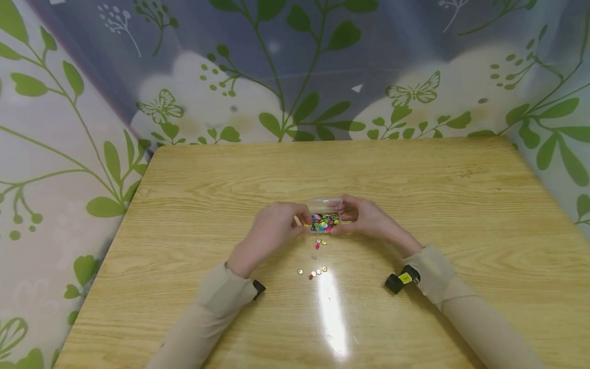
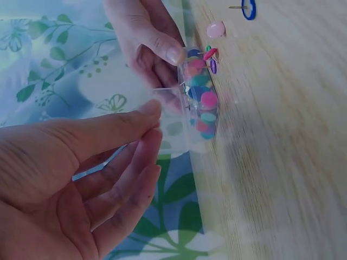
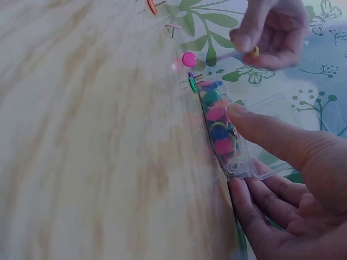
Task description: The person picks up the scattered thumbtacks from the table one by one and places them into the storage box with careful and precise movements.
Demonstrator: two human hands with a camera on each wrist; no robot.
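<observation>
A small clear plastic box stands on the table with its hinged lid raised, full of colourful thumbtacks. My right hand holds the box at its right end, thumb on the near side and fingers behind, as the right wrist view also shows. At the box's left end, my left hand pinches a yellow thumbtack between thumb and fingertips. Loose tacks lie just in front of the box, among them a bright pink one and a green one.
Nearer to me, several more loose tacks lie spread on the wooden table. A curtain with leaf and butterfly prints hangs behind the table's far edge. Black wrist devices sit at both sleeve cuffs.
</observation>
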